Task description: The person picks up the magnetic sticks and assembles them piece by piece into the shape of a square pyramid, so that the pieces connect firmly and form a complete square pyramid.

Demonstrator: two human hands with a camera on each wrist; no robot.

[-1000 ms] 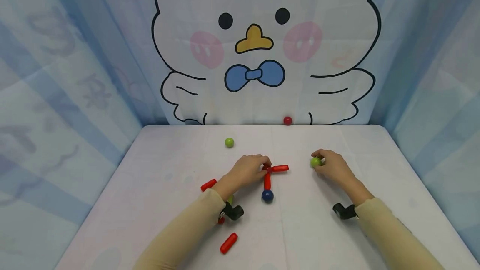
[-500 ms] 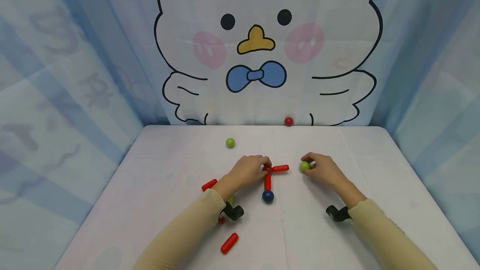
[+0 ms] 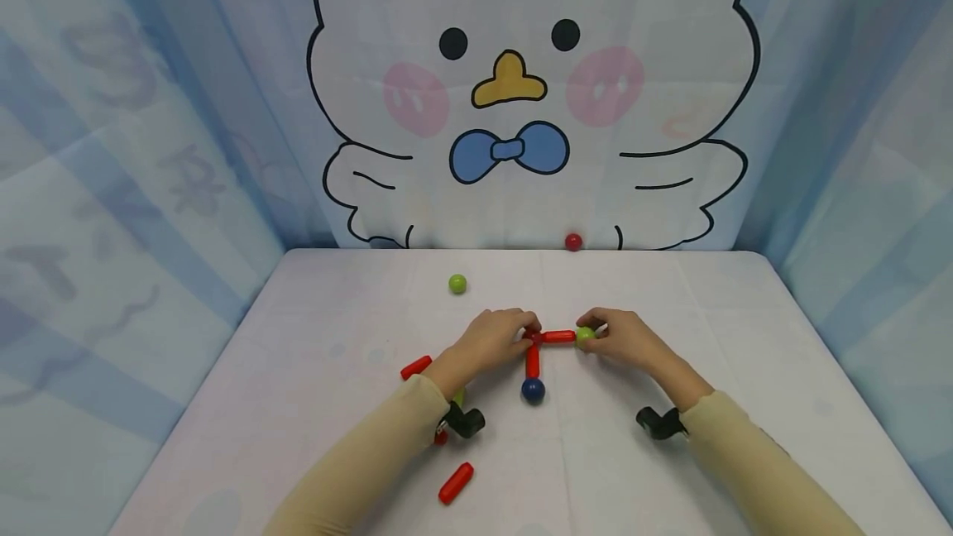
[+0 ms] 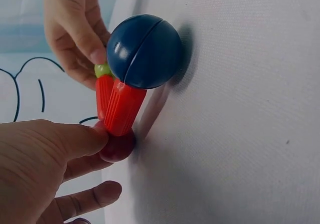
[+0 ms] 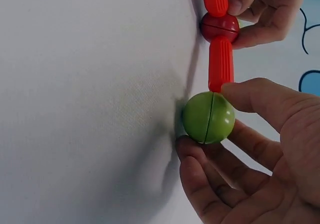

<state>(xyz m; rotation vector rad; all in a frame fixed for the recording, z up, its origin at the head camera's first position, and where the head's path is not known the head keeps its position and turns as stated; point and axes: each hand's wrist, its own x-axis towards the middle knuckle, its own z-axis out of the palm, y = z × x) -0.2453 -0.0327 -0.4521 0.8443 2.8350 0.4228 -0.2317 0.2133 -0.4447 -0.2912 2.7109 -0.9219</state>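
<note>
My left hand (image 3: 491, 342) pinches a dark red ball (image 4: 118, 146) between thumb and fingers. Two red rods branch from that ball. One rod (image 3: 532, 361) runs toward me and ends in a dark blue ball (image 3: 532, 390). The other rod (image 5: 221, 64) points right and meets a green ball (image 5: 209, 117). My right hand (image 3: 629, 343) holds this green ball between thumb and fingers, against the rod's end. Whether the two are joined or only touching, I cannot tell.
A second green ball (image 3: 457, 284) lies further back, and another red ball (image 3: 572, 241) sits at the table's far edge. Loose red rods lie near my left forearm, one behind it (image 3: 415, 367) and one in front (image 3: 456, 483). More pieces are partly hidden under the left wrist.
My right hand has moved left with the green ball, bringing it up to the end of the right-pointing rod. My left hand has stayed in place on the red ball.
</note>
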